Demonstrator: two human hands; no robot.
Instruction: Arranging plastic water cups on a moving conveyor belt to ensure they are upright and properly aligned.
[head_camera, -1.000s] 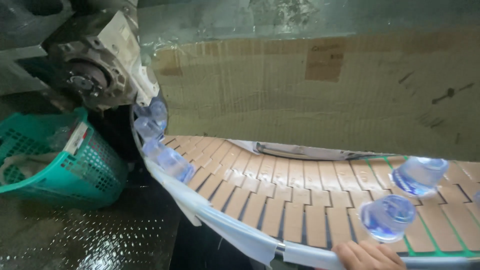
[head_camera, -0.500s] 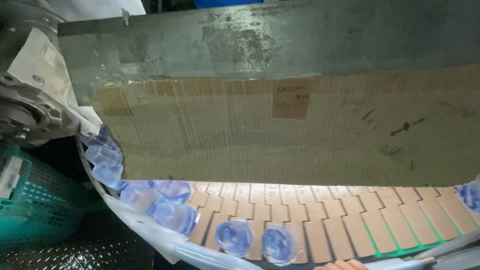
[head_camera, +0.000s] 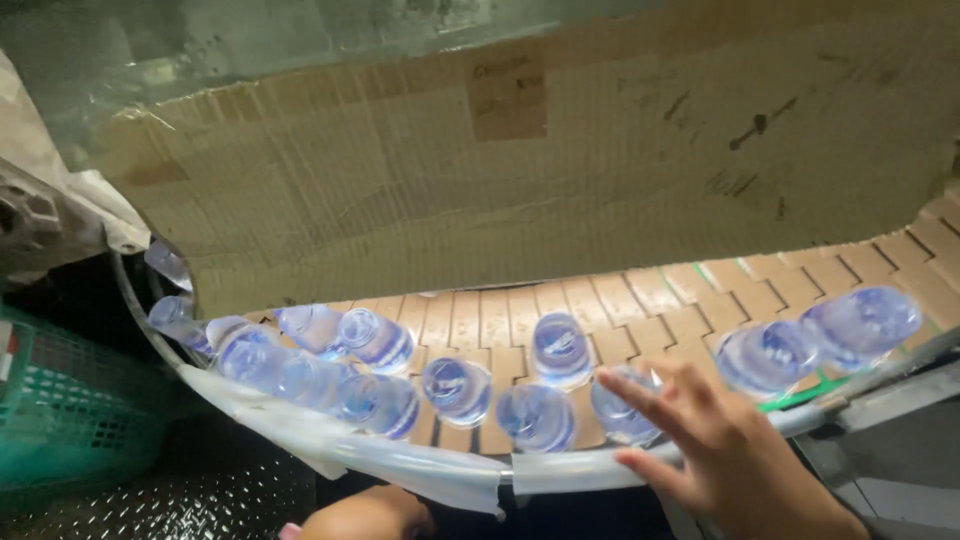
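Observation:
Several clear blue-tinted plastic bottles stand on a curved tan slat conveyor (head_camera: 640, 300); one bottle (head_camera: 560, 348) is near the middle, two more (head_camera: 860, 322) at the right. My right hand (head_camera: 715, 450) reaches in from the lower right with fingers spread, fingertips touching a bottle (head_camera: 622, 408) at the white outer guide rail (head_camera: 450, 465). My left hand (head_camera: 365, 515) shows only partly at the bottom edge, below the rail; its fingers are hidden. A crowd of bottles (head_camera: 300, 370) bunches at the left of the curve.
A large sheet of brown cardboard (head_camera: 500, 170) hangs over the back of the conveyor. A green plastic basket (head_camera: 70, 410) sits at the lower left on a dark tread-plate floor (head_camera: 200, 505). Grey machinery (head_camera: 30, 220) stands at the left.
The view has shifted left along the conveyor. Many more bottles have come round the curve and bunched at the rail. My right hand has risen into view and spread against a bottle.

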